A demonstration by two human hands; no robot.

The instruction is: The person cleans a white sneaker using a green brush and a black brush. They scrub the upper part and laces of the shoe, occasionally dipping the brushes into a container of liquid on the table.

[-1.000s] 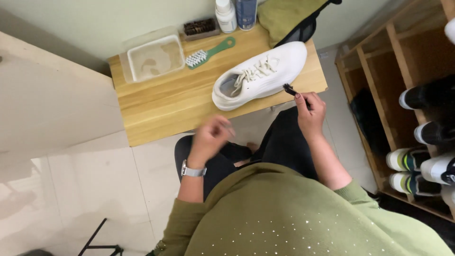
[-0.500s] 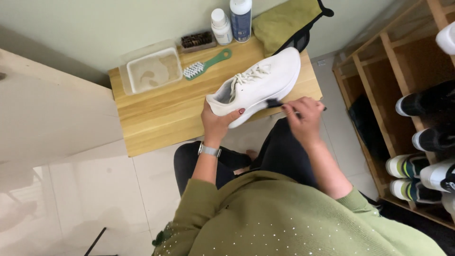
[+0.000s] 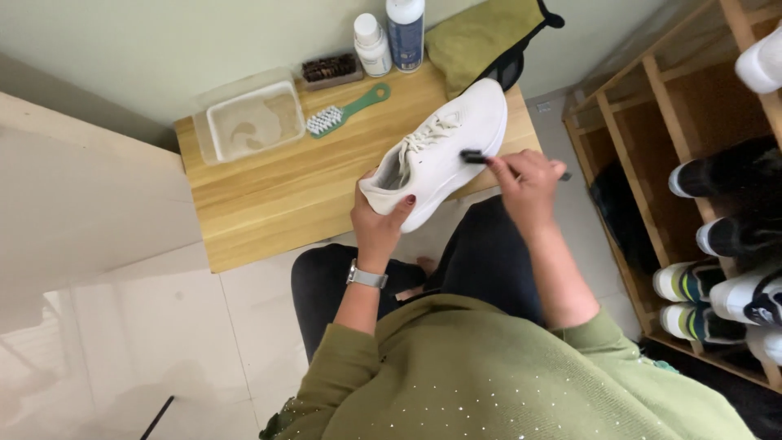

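Above the near edge of the low wooden table, a white sneaker is held up off the surface, toe pointing away toward the wall. It's gripped at the heel by the left hand, thumb wrapped over the collar. A small dark brush is pinched in the right hand, fingers closed tight round the handle, and the bristle end is pressed against the shoe's side panel. So the scrubbing step looks to be in hand, probably the side of the upper. For the next stroke, the heel would need to be kept steady and the shoe maybe turned a bit so the pressure doesn't push it out of the grip.

The upper looks like soft knit mesh with flat white laces and a smooth rubbery sole. Further back, a clear plastic tub with cloudy water is set on the table, and a green-handled brush with white bristles lies just beside it. Behind those are a dark bristle brush, a small white bottle, a taller blue-labelled bottle and a folded olive cloth. Off to the right, a wooden shoe rack is filled with more pairs.
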